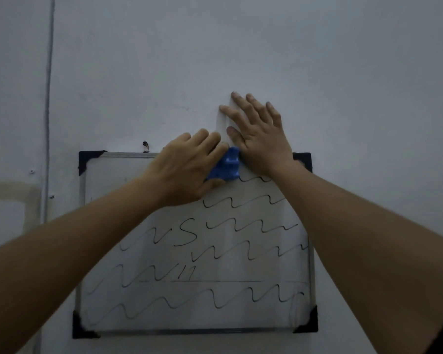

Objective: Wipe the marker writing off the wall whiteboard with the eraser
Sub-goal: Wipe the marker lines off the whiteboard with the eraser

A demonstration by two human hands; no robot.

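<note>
A small whiteboard (108, 180) with a silver frame and black corner caps hangs on the wall. Black wavy marker lines (241, 249) cover its middle and lower part; the upper left area looks blank. My left hand (187, 169) grips a blue eraser (226, 168) and presses it against the board near the top edge, right of centre. My right hand (258, 134) lies flat with fingers spread on the wall just above the board's top right part, its heel over the frame.
The pale grey wall (241, 47) surrounds the board. A hook or nail (145, 146) holds the board at its top edge. A thin vertical pipe or cable (48, 98) runs down the wall at the left.
</note>
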